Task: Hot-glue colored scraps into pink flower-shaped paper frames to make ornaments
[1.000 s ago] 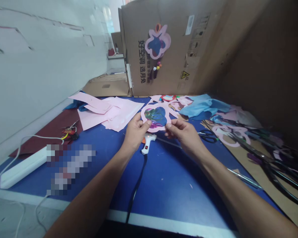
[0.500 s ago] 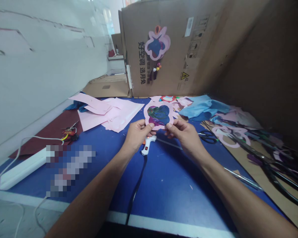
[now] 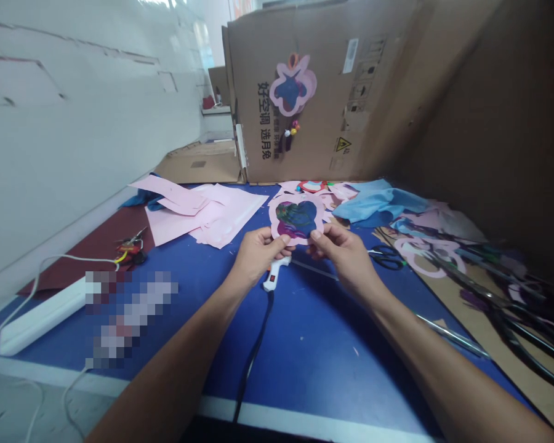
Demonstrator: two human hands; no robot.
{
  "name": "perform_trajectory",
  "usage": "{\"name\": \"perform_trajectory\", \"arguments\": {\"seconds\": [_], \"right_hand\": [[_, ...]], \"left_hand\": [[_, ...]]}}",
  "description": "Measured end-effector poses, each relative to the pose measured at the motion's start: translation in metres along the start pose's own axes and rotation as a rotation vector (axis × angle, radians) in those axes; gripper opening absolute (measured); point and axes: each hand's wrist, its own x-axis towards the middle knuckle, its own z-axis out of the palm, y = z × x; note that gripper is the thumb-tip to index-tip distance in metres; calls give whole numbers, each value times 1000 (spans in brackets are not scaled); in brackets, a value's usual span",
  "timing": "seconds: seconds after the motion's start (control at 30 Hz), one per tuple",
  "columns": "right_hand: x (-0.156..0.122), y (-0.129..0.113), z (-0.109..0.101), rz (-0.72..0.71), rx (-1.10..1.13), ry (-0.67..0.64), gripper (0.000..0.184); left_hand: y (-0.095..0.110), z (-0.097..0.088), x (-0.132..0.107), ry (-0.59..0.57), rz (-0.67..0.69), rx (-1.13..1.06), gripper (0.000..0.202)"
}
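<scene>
Both my hands hold up a pink flower-shaped paper frame (image 3: 297, 219) with a blue and purple centre, above the blue table (image 3: 305, 332). My left hand (image 3: 257, 252) pinches its lower left edge with thumb and fingers closed. My right hand (image 3: 344, 249) pinches its lower right edge the same way. Just below the hands a white glue gun (image 3: 276, 273) lies on the table, its black cord running toward me.
Pink paper sheets (image 3: 203, 212) lie at the left, blue cloth (image 3: 378, 202) and pink cut-outs at the right with black scissors (image 3: 386, 257). A cardboard box (image 3: 332, 92) with a similar flower ornament (image 3: 293, 86) stands behind. A white power strip (image 3: 41, 317) lies at the left edge.
The flower frame has been turned and tilted up between my fingers, and both hands have shifted slightly to the right and away from me.
</scene>
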Motion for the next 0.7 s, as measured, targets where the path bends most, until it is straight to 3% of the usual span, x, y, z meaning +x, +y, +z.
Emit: {"name": "perform_trajectory", "arguments": {"seconds": [0.23, 0.7], "right_hand": [[0, -5, -1, -86, -9, 62, 48], [-3, -10, 0, -111, -55, 72, 47]], "left_hand": [[5, -2, -2, 1, -95, -96, 31], [11, -1, -4, -87, -284, -290, 29]]}}
